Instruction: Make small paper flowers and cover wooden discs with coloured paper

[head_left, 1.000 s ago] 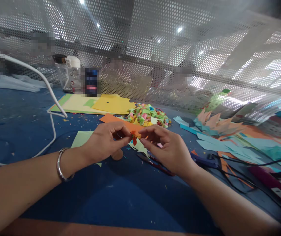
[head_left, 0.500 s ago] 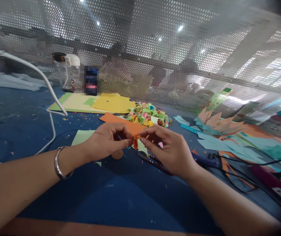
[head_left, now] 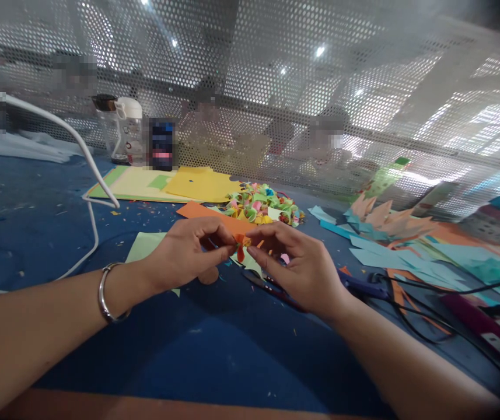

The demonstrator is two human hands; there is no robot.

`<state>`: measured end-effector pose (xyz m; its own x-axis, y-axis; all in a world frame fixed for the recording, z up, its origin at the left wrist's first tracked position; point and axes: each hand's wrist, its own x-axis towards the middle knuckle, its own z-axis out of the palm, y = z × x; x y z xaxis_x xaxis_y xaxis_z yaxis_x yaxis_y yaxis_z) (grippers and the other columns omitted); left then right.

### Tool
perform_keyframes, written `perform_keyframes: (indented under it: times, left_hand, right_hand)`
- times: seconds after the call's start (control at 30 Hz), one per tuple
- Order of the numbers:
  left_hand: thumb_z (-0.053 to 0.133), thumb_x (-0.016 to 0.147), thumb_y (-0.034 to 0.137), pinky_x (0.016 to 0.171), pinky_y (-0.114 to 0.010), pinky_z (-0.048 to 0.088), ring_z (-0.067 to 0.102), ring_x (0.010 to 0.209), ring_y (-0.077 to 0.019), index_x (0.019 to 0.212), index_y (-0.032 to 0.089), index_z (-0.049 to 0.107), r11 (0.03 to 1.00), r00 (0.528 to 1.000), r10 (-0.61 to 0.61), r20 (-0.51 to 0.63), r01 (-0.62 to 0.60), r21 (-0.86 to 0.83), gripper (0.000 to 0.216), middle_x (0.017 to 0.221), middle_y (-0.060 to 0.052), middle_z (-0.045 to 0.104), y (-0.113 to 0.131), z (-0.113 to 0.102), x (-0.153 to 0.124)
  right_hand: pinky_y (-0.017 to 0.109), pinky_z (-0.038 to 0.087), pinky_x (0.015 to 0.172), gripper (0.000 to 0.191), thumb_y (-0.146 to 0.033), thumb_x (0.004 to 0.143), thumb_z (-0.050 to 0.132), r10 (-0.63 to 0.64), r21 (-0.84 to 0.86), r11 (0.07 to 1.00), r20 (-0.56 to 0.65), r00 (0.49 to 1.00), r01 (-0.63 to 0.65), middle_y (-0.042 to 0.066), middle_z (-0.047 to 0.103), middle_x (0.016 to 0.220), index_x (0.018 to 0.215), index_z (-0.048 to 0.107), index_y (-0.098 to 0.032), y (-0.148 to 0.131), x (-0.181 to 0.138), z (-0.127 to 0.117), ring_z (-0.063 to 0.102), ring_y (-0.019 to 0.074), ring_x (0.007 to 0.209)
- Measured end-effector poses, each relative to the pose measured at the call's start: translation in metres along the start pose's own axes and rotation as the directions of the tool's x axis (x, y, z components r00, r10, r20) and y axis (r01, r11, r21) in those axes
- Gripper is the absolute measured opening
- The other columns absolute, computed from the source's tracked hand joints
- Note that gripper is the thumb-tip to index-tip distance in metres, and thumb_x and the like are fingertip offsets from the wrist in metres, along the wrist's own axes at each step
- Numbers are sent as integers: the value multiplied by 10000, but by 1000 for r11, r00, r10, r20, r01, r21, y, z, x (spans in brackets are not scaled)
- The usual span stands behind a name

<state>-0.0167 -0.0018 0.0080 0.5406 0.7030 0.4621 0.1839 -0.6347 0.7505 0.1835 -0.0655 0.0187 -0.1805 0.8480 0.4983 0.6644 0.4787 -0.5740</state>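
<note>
A small orange paper flower (head_left: 240,249) is pinched between my two hands above the blue table. My left hand (head_left: 188,251), with a silver bangle at the wrist, closes thumb and forefinger on its left side. On its right side, the thumb and fingers of my right hand (head_left: 304,265) are closed, with a bit of yellow at the fingertips. Scissors (head_left: 271,286) lie partly hidden under my right hand. Behind the hands are an orange paper sheet (head_left: 195,211), pale green paper (head_left: 142,245) and a heap of small colourful paper flowers (head_left: 265,204).
Yellow paper (head_left: 201,184) lies at the back. Two bottles (head_left: 131,131) and a phone (head_left: 162,144) stand by the perforated screen. A white cable (head_left: 77,137) arches at left. Blue paper pieces (head_left: 390,256), a purple power strip (head_left: 481,324) and black cords occupy the right.
The orange flower has turned slightly between my fingertips, showing more of its petals. Both hands stay in nearly the same place.
</note>
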Motion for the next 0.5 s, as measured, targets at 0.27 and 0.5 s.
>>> perform_keyframes:
  times: [0.27,0.5]
  left_hand:
    - [656,771,214,641,-233,541,644,671,-113,821,161,664,994,1000,-5,5,5,-109,73,772,-26,703,-3,2,-1]
    - [685,764,234,647,-254,529,629,671,-119,815,157,662,979,996,-90,-7,87,-185,95,754,-22,685,-6,6,-1]
  right_hand:
    - [223,498,598,87,-200,887,639,-33,38,999,-4,999,33,14,700,870,967,672,-202,-1,0,1,618,107,678]
    - [205,508,587,110,-181,873,649,-69,37,997,-42,997,70,5,693,864,983,638,-189,0,0,2,610,90,650]
